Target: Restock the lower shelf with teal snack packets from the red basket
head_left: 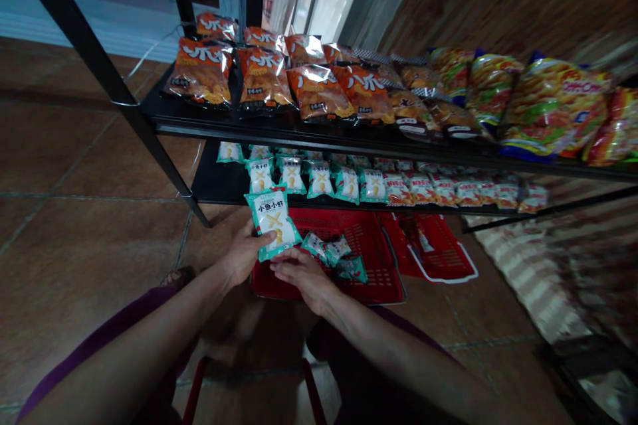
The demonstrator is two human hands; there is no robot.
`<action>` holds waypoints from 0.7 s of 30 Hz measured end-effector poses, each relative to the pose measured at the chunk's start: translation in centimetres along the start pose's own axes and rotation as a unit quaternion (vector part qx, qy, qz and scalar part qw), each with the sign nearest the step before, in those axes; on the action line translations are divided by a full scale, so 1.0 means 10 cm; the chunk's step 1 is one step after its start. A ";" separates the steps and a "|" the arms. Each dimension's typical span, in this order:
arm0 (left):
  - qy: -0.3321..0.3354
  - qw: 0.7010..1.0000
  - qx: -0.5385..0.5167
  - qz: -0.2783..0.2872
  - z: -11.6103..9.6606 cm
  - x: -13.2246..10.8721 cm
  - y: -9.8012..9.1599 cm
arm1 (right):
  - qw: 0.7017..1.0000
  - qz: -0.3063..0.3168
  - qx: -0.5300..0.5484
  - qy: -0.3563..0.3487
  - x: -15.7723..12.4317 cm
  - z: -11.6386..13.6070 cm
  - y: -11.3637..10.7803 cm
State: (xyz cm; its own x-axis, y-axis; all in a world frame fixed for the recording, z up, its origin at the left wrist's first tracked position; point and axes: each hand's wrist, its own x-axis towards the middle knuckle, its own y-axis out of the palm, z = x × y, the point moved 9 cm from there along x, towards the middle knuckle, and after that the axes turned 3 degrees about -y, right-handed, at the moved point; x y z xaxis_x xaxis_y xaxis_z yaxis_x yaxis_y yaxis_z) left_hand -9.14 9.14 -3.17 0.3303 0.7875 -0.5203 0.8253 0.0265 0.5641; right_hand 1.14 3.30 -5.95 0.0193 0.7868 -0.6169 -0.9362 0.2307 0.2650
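A white and teal snack bag (272,216) is gripped in my left hand (243,254), thumb across its front and the other fingers behind it. My right hand (306,275) is just below the bag's lower edge with its fingers stretched out; whether the fingertips touch the bag is hard to see. Both hands are over the near left part of a red basket (391,285) on the floor. A few more teal snack bags (339,250) lie inside that basket, to the right of my right hand.
Similar teal bags (319,179) and red-white bags (445,190) line the lower black shelf (214,179). Orange snack bags (266,80) and large yellow bags (541,103) fill the upper shelf. A second red basket (448,259) with a white handle stands right. A black post (119,89) rises left.
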 end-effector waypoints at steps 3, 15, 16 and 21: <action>-0.010 0.999 0.034 0.033 -0.04 -0.03 0.01 | 0.996 -0.077 0.023 -0.044 0.11 0.24 -0.29; -0.056 0.976 0.190 0.090 0.21 -0.09 -0.02 | 0.982 -0.024 -0.084 -0.166 0.22 0.94 -0.27; -0.060 0.975 0.195 0.093 0.22 -0.09 -0.03 | 0.980 -0.021 -0.093 -0.172 0.23 0.95 -0.28; -0.075 0.969 0.208 0.105 0.28 -0.12 -0.03 | 0.975 -0.027 -0.101 -0.194 0.28 0.99 -0.35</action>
State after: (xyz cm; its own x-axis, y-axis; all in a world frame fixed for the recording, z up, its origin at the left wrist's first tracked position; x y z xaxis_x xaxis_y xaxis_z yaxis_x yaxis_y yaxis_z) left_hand -8.50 6.44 -4.54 0.5481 0.6492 -0.5274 0.8358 -0.4004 0.3758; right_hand 7.92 10.33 -1.25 0.1644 0.9432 -0.2888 -0.9795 0.1906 0.0650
